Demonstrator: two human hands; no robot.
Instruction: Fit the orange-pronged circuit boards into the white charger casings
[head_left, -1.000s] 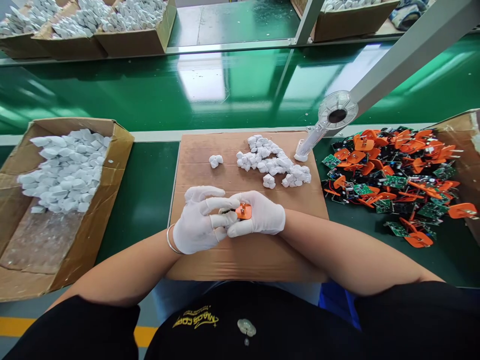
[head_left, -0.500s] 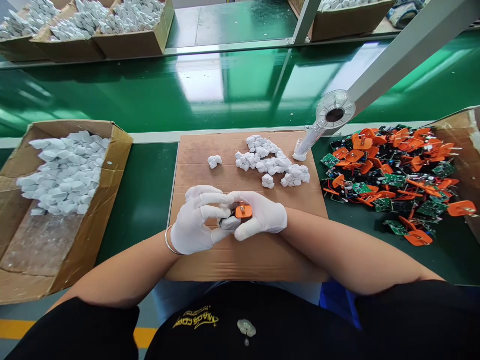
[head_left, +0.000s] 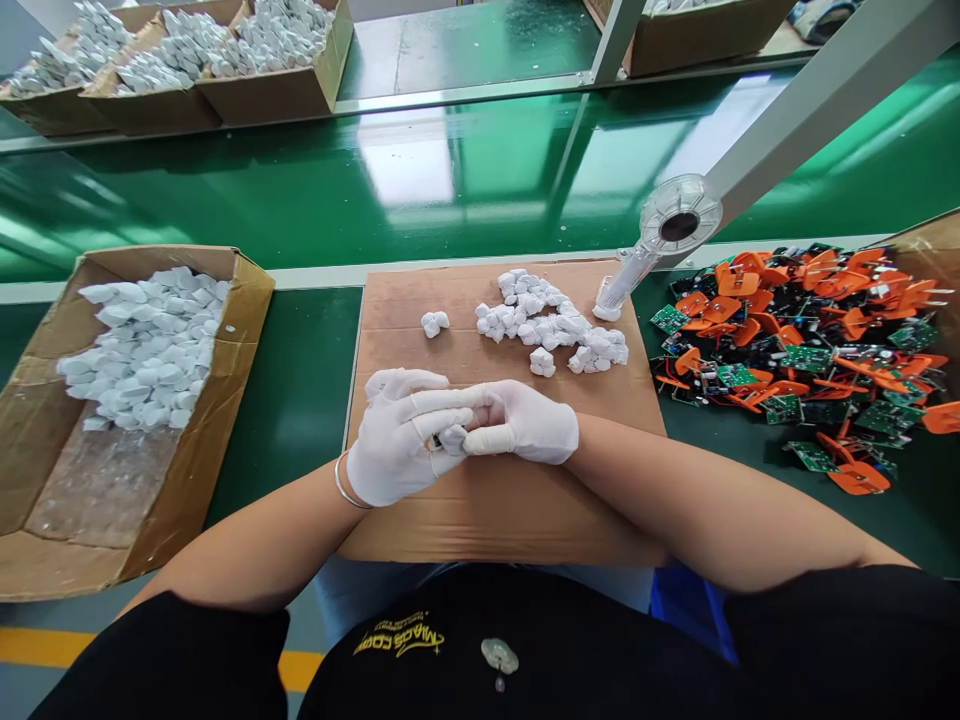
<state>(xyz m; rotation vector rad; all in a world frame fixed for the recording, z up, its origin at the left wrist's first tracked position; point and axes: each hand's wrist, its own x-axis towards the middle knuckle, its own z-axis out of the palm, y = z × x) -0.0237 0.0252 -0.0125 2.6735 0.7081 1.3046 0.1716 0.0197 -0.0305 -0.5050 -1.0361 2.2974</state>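
Both hands wear white gloves and meet over the cardboard sheet (head_left: 495,520). My left hand (head_left: 405,435) is closed around a small light grey casing (head_left: 452,438), with a dark part partly visible beside it. The fingers of my right hand (head_left: 521,422) press against the same casing from the right. No orange shows between the gloves; much of the held item is hidden by fingers. Beyond the hands, a winding cluster of small white pieces (head_left: 544,328) lies on the cardboard, with one small clump (head_left: 434,323) apart at its left.
At the left, a cardboard box (head_left: 247,340) holds white casings. A pile of orange plates and green circuit boards (head_left: 810,357) lies at the right. A clear plastic fan-like device (head_left: 660,235) stands by the slanted metal post (head_left: 795,120). More boxes (head_left: 277,95) sit at the back.
The orange piece seen between my hands is now out of sight, and the fingers of both hands have closed in around the casing. The whole view has shifted slightly.
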